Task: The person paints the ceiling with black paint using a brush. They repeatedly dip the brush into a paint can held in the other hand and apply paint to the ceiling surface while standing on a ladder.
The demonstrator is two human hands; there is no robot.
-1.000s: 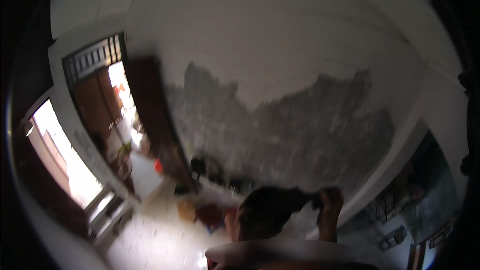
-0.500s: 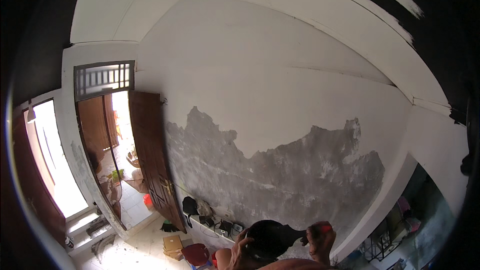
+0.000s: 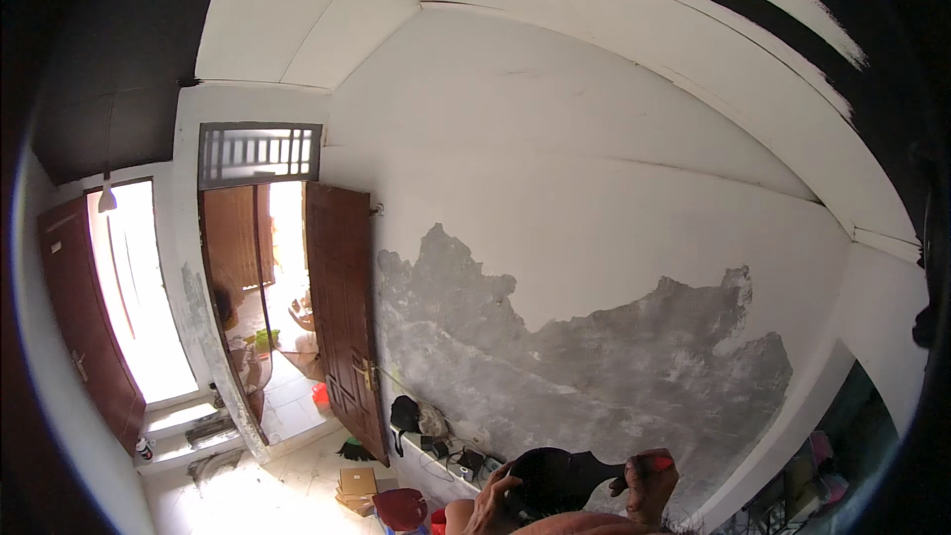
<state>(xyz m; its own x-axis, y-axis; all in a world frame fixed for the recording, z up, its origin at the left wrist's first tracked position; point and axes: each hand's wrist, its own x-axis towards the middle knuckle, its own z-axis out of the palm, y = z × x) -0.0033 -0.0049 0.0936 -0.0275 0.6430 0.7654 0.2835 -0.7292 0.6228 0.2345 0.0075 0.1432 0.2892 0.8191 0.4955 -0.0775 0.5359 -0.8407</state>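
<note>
At the bottom centre of the head view, my left hand (image 3: 491, 503) grips the left rim of a black pan-shaped object (image 3: 547, 483), whose narrow neck points right. My right hand (image 3: 646, 483) is closed at the end of that neck, with a small red patch at its top that I cannot make out. Skin of an arm crosses beneath the object along the lower edge and hides part of it.
A white ledge (image 3: 451, 439) with bags and small dark items runs below the patchy wall (image 3: 584, 386). Cardboard (image 3: 357, 485), a red seat (image 3: 399, 507), an open brown door (image 3: 339, 307) and a second doorway (image 3: 139, 287) lie left. A dark opening (image 3: 842, 406) is right.
The blurred view has sharpened and swung, so the wall and doors sit lower and further right. The black object has shifted down and right in view, still between both hands.
</note>
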